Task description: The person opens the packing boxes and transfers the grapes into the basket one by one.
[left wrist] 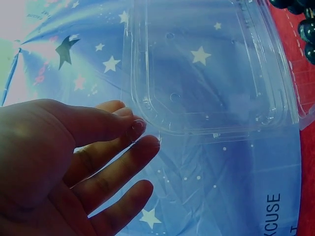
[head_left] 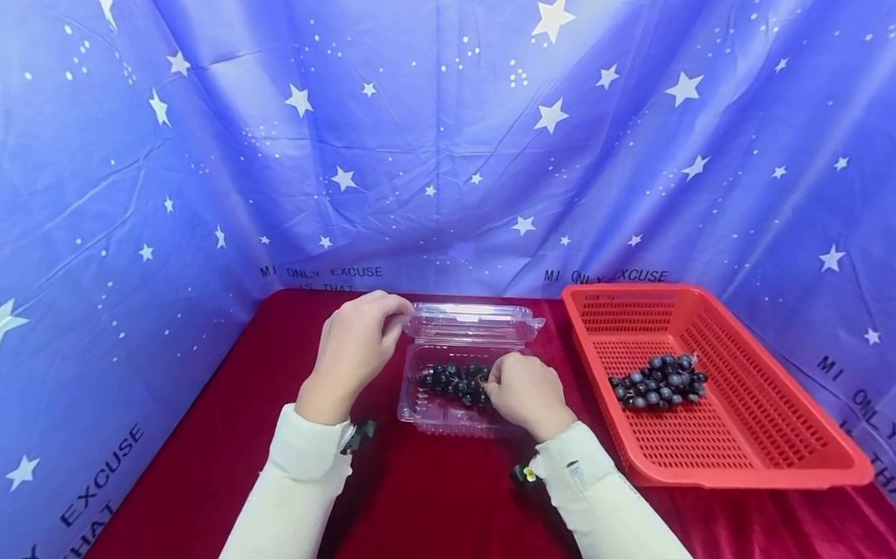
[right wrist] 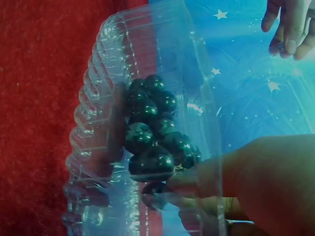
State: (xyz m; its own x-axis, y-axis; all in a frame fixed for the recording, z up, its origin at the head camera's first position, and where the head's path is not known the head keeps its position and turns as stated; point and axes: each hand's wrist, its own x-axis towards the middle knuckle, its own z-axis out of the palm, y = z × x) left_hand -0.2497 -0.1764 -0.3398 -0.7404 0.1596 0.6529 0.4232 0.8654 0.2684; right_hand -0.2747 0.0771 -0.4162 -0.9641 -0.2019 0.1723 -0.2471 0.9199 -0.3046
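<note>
A clear plastic clamshell box (head_left: 407,401) stands on the table with its lid (head_left: 476,321) raised at the back. My left hand (head_left: 355,346) pinches the lid's left corner between thumb and forefinger; in the left wrist view its other fingers (left wrist: 135,196) are loosely bent. Inside the box lies a bunch of dark grapes (head_left: 447,379). My right hand (head_left: 529,391) reaches in over the right side and pinches the bunch's end. Through the clear wall, the right wrist view shows the grapes (right wrist: 150,130) beside my thumb; the other fingertips are partly hidden.
A red plastic basket (head_left: 614,441) with slotted walls stands to the right, holding another bunch of dark grapes (head_left: 661,382). Dark red cloth (head_left: 423,503) covers the table. A blue star-printed curtain (head_left: 424,145) rises behind and along both sides.
</note>
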